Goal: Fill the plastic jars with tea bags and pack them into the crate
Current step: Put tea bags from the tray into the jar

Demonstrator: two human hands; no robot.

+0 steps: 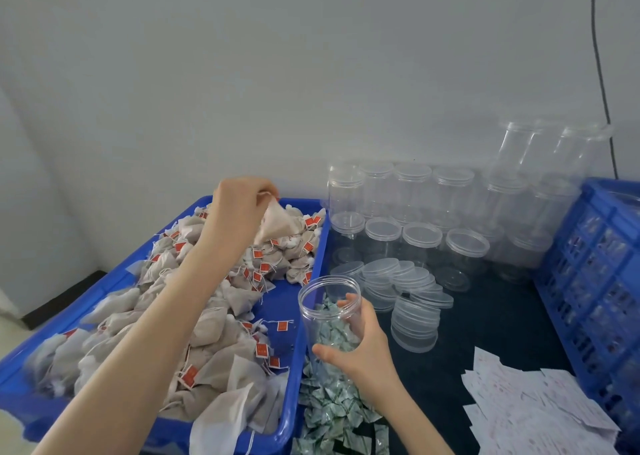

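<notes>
My left hand (239, 205) is raised over the far end of the blue tray (294, 378) and pinches a pyramid tea bag (278, 226), which hangs from its fingers. The tray holds a heap of tea bags with red tags (194, 316). My right hand (360, 347) grips an open clear plastic jar (329, 312) beside the tray's right rim; the jar stands upright with no tea bag visible inside. The blue crate (595, 281) stands at the right edge.
Several lidded clear jars (422, 236) stand at the back, two more stacked higher by the wall. Loose clear lids (412, 292) lie in piles on the dark table. Small green sachets (332, 406) lie by the tray; white paper slips (526, 409) lie front right.
</notes>
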